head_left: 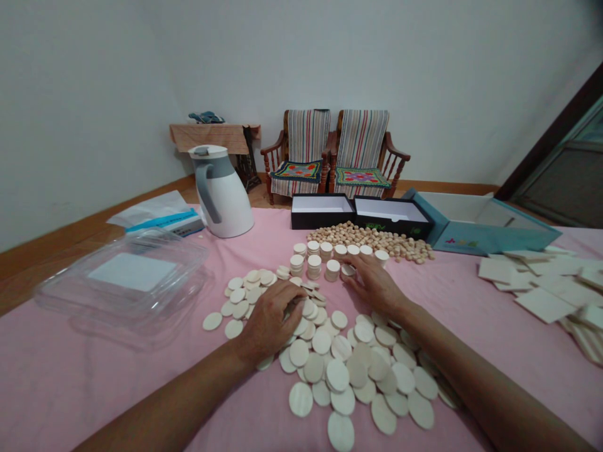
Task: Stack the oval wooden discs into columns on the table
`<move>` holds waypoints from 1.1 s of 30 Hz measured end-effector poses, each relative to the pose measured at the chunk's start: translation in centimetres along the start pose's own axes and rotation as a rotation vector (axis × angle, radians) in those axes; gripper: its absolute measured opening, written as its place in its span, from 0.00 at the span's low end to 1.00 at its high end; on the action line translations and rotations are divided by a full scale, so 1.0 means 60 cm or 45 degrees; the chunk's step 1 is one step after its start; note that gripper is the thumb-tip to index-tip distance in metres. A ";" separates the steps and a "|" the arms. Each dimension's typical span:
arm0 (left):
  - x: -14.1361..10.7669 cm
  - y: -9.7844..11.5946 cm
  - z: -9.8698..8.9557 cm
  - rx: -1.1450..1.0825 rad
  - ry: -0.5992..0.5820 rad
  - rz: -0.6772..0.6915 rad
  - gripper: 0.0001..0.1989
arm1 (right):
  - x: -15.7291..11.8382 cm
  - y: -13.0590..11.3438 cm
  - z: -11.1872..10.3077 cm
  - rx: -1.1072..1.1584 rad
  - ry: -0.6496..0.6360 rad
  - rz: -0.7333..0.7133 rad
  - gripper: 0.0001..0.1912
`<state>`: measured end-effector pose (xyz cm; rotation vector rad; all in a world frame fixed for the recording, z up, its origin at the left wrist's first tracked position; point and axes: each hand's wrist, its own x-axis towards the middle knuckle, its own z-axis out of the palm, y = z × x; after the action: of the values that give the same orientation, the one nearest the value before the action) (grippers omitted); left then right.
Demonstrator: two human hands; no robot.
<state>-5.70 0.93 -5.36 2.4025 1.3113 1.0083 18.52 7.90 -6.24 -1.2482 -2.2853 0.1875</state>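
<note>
Many thin round wooden discs (338,375) lie loose in a spread pile on the pink cloth. Behind them stand several short stacks of discs (314,266) in two rows. My left hand (276,315) rests at the left part of the pile, its fingers curled over some discs; what lies under the fingertips is partly hidden. My right hand (374,282) is at the right end of the front row, with thumb and fingers around a small stack of discs (348,270).
Wooden beads (372,240) lie behind the stacks, before two black boxes (321,220) and a blue box (494,235). Square wooden pieces (541,304) are at right. Clear plastic trays (127,279), a white jug (228,204) and a flat packet (164,221) stand left.
</note>
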 end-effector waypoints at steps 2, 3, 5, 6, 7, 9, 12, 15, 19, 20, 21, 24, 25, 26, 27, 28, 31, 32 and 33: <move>-0.001 -0.001 0.001 -0.002 0.006 -0.006 0.06 | -0.001 0.000 -0.001 0.005 0.007 0.006 0.19; -0.001 -0.001 0.002 -0.005 0.010 -0.007 0.06 | -0.001 -0.001 -0.003 0.001 0.014 0.008 0.18; -0.002 -0.002 0.003 -0.010 0.017 -0.006 0.06 | -0.001 -0.005 -0.013 -0.004 0.043 0.021 0.15; -0.002 -0.002 0.003 -0.012 0.017 -0.005 0.07 | -0.001 -0.008 -0.020 0.005 0.056 0.034 0.13; -0.002 -0.003 0.003 -0.012 0.016 -0.006 0.07 | -0.001 -0.013 -0.028 0.029 0.046 0.044 0.10; -0.002 -0.002 0.003 -0.010 0.011 -0.010 0.07 | -0.003 -0.028 -0.046 0.130 -0.087 0.046 0.04; -0.001 -0.001 0.003 -0.007 0.003 -0.011 0.07 | -0.010 -0.053 -0.066 0.324 -0.532 -0.031 0.04; 0.000 -0.001 0.003 -0.006 -0.003 -0.006 0.06 | -0.018 -0.074 -0.068 0.302 -0.734 -0.041 0.09; 0.000 0.000 0.002 -0.005 -0.012 -0.013 0.06 | -0.024 -0.088 -0.052 0.100 -0.669 0.022 0.14; 0.000 0.000 0.002 -0.006 -0.013 -0.015 0.06 | -0.025 -0.090 -0.049 0.072 -0.659 0.023 0.14; 0.000 0.000 0.001 -0.007 -0.013 -0.016 0.06 | -0.025 -0.092 -0.046 0.058 -0.650 0.019 0.12; 0.000 0.000 0.000 -0.011 -0.006 -0.015 0.05 | -0.026 -0.093 -0.043 0.090 -0.626 -0.009 0.09; 0.000 0.001 0.000 -0.011 -0.004 -0.014 0.06 | -0.025 -0.092 -0.044 0.119 -0.610 -0.022 0.08; 0.000 0.001 0.000 -0.011 -0.005 -0.014 0.06 | -0.023 -0.089 -0.047 0.152 -0.586 -0.034 0.08; 0.000 0.000 0.000 -0.010 -0.009 -0.013 0.06 | -0.021 -0.085 -0.051 0.190 -0.548 -0.041 0.08; 0.000 0.000 0.000 -0.009 -0.012 -0.012 0.06 | -0.018 -0.080 -0.055 0.228 -0.492 -0.041 0.08; 0.000 0.000 0.001 -0.005 -0.010 -0.008 0.05 | -0.005 -0.055 -0.064 0.295 -0.235 -0.005 0.09; 0.000 -0.001 0.001 -0.005 -0.007 -0.005 0.05 | -0.001 -0.045 -0.064 0.299 -0.144 0.016 0.10; 0.000 -0.001 0.002 -0.006 -0.003 -0.001 0.05 | 0.003 -0.035 -0.062 0.297 -0.065 0.040 0.10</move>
<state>-5.70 0.98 -5.48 2.3984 1.3075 1.0073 18.76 6.37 -2.24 -1.1703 -2.2125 0.4881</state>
